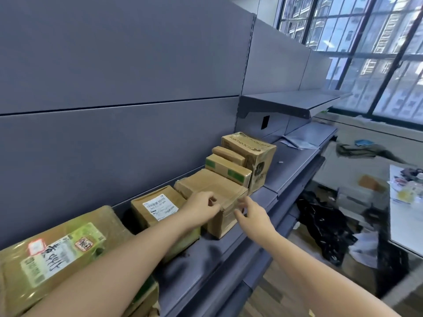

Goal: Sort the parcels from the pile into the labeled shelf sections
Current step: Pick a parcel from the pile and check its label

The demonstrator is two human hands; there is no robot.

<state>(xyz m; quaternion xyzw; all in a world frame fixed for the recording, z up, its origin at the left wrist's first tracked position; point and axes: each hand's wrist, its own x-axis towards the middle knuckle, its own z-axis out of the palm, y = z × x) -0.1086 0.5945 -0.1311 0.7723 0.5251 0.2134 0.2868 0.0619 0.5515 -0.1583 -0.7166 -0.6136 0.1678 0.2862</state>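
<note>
Far box (249, 152): we read "kemenci" printed on its top.
Nearest parcel (57, 252): handwritten characters; we cannot read them.
</note>
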